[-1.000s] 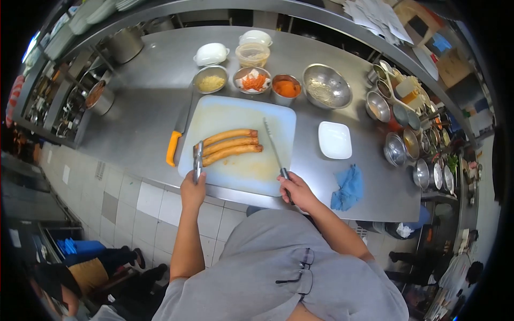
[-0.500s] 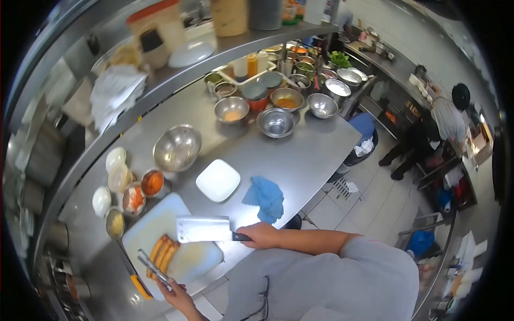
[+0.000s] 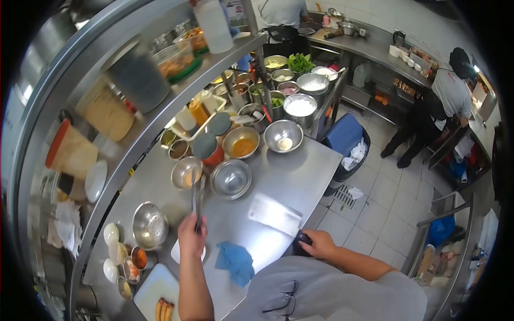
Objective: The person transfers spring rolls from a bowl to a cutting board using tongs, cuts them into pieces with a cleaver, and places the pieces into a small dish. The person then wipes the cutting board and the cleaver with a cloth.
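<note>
My left hand (image 3: 191,235) is closed around metal tongs (image 3: 197,199), whose tips overlap a small steel bowl (image 3: 187,172) in this view. Under that hand, a white square plate (image 3: 176,253) is mostly hidden. My right hand (image 3: 318,244) grips the black handle of a cleaver (image 3: 274,215), its broad blade over the steel table (image 3: 316,161) near the front edge. A crumpled blue cloth (image 3: 235,263) lies between my arms. At the lower left, several long browned pieces (image 3: 164,309) rest on a pale cutting board (image 3: 154,289).
Steel bowls, including an empty-looking one (image 3: 231,179) and one with orange liquid (image 3: 241,143), stand along the back. A shelf (image 3: 160,112) with tubs runs overhead. Beyond the table's right end is a bin (image 3: 350,155). A person (image 3: 447,101) bends at the right counter.
My left hand and the tongs have moved from the browned pieces on the board up to the bowls. The cleaver has moved right, off the board. The view has swung right.
</note>
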The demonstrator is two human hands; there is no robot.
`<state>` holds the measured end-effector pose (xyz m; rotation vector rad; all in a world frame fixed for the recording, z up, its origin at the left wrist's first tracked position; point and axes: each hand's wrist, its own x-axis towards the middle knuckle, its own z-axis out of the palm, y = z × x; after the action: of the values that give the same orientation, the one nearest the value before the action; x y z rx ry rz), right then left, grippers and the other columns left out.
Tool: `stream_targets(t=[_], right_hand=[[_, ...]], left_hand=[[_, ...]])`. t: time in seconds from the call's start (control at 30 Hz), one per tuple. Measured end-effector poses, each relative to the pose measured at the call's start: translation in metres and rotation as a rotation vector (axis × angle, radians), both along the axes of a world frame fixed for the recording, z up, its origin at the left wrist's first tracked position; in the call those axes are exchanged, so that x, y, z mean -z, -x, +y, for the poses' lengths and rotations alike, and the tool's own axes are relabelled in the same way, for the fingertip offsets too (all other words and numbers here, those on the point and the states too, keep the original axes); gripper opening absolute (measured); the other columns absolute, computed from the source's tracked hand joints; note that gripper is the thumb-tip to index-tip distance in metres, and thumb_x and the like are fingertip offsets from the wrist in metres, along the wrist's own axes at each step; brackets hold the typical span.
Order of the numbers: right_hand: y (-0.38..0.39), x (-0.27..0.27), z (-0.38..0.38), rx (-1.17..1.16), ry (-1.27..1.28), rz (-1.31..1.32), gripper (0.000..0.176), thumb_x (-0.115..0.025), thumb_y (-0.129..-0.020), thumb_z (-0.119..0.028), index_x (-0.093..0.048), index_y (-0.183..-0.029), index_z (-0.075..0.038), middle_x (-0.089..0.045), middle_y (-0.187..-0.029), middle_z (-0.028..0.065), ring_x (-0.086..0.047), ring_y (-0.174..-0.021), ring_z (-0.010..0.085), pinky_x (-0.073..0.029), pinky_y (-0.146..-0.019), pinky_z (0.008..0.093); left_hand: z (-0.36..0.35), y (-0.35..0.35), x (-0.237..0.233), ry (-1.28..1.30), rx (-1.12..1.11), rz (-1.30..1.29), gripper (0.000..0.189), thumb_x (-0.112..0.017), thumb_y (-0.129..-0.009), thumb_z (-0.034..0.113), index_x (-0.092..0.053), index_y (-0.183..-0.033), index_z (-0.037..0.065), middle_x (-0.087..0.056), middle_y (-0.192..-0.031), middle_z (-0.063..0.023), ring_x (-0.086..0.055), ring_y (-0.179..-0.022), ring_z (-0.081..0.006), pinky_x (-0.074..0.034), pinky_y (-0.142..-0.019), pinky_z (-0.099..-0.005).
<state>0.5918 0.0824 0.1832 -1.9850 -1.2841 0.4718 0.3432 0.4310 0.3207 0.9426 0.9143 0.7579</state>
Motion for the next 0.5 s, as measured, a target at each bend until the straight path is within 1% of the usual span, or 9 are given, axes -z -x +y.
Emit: stream_targets(t=[0.03, 0.07, 0.13, 0.27, 0.33, 0.4, 0.43, 0.47, 0.5], right_hand=[[-0.017, 0.002, -0.008, 0.103, -0.020, 0.026, 0.037, -0.080, -0.091, -0.027, -0.070, -0.122, -0.008, -0.075, -0.093, 0.0174, -0.074, -0.082, 0.0387, -0.059, -0.073, 0.0467], [-0.031, 0.003, -0.014, 0.102, -0.020, 0.024, 0.037, -0.080, -0.091, -0.027, -0.070, -0.122, -0.008, -0.075, -0.093, 0.0174, -0.074, -0.082, 0.0387, -0.059, -0.073, 0.0467], [-0.055, 0.000, -0.024, 0.296, -0.107, 0.049, 0.035, -0.082, -0.090, -0.021, -0.070, -0.120, -0.008, -0.074, -0.091, 0.0189, -0.074, -0.081, 0.0391, -0.059, -0.071, 0.0450], [-0.093, -0.009, -0.046, 0.456, -0.110, -0.011, 0.036, -0.082, -0.090, -0.021, -0.068, -0.120, -0.005, -0.073, -0.085, 0.0207, -0.074, -0.076, 0.0407, -0.059, -0.069, 0.0456], [-0.103, -0.004, -0.058, 0.501, -0.128, -0.001, 0.036, -0.082, -0.089, -0.021, -0.068, -0.118, -0.004, -0.072, -0.082, 0.0213, -0.074, -0.075, 0.0418, -0.058, -0.068, 0.0463], [-0.108, 0.003, -0.071, 0.580, -0.101, -0.018, 0.035, -0.081, -0.089, -0.020, -0.068, -0.117, -0.005, -0.072, -0.085, 0.0189, -0.073, -0.074, 0.0370, -0.057, -0.069, 0.0424], [-0.108, 0.010, -0.077, 0.604, -0.103, 0.011, 0.034, -0.081, -0.089, -0.020, -0.067, -0.117, -0.005, -0.071, -0.084, 0.0174, -0.073, -0.072, 0.0351, -0.057, -0.068, 0.0410], [-0.107, 0.010, -0.079, 0.613, -0.105, 0.009, 0.034, -0.081, -0.089, -0.020, -0.067, -0.117, -0.005, -0.071, -0.084, 0.0174, -0.073, -0.072, 0.0351, -0.057, -0.068, 0.0410], [-0.105, 0.010, -0.080, 0.639, -0.121, 0.008, 0.034, -0.081, -0.088, -0.020, -0.067, -0.115, -0.005, -0.072, -0.084, 0.0190, -0.073, -0.074, 0.0390, -0.057, -0.067, 0.0438]], left_hand=[[0.020, -0.045, -0.007, -0.077, 0.066, -0.003, 0.020, -0.059, -0.111, 0.022, -0.066, -0.105, 0.004, -0.071, -0.088, -0.0089, -0.056, -0.058, -0.0114, -0.044, -0.051, -0.0256], [0.039, -0.090, -0.018, -0.153, 0.128, -0.007, 0.020, -0.059, -0.111, 0.022, -0.066, -0.103, 0.005, -0.071, -0.087, -0.0078, -0.056, -0.058, -0.0109, -0.044, -0.051, -0.0256], [0.082, -0.181, -0.046, -0.201, 0.218, -0.027, 0.022, -0.060, -0.111, 0.024, -0.068, -0.104, 0.005, -0.070, -0.085, -0.0052, -0.057, -0.060, -0.0100, -0.044, -0.051, -0.0237], [0.165, -0.343, -0.107, -0.099, 0.297, 0.025, 0.024, -0.062, -0.111, 0.026, -0.064, -0.113, 0.002, -0.069, -0.084, -0.0095, -0.056, -0.061, -0.0088, -0.042, -0.049, -0.0210], [0.191, -0.402, -0.127, -0.161, 0.355, 0.150, 0.024, -0.061, -0.111, 0.027, -0.062, -0.113, 0.003, -0.068, -0.083, -0.0099, -0.055, -0.061, -0.0082, -0.042, -0.048, -0.0198], [0.220, -0.447, -0.129, -0.147, 0.398, 0.218, 0.025, -0.058, -0.112, 0.030, -0.061, -0.116, 0.005, -0.067, -0.083, -0.0092, -0.056, -0.062, -0.0091, -0.042, -0.048, -0.0206], [0.247, -0.467, -0.118, -0.095, 0.448, 0.172, 0.027, -0.057, -0.113, 0.031, -0.052, -0.127, 0.007, -0.070, -0.097, -0.0159, -0.056, -0.062, -0.0103, -0.042, -0.047, -0.0225], [0.247, -0.483, -0.120, -0.098, 0.458, 0.170, 0.027, -0.057, -0.113, 0.031, -0.052, -0.127, 0.007, -0.070, -0.097, -0.0159, -0.056, -0.062, -0.0103, -0.042, -0.047, -0.0225], [0.247, -0.494, -0.120, -0.146, 0.385, 0.062, 0.029, -0.054, -0.114, 0.032, -0.052, -0.128, 0.007, -0.070, -0.097, -0.0155, -0.057, -0.065, -0.0107, -0.043, -0.051, -0.0233]])
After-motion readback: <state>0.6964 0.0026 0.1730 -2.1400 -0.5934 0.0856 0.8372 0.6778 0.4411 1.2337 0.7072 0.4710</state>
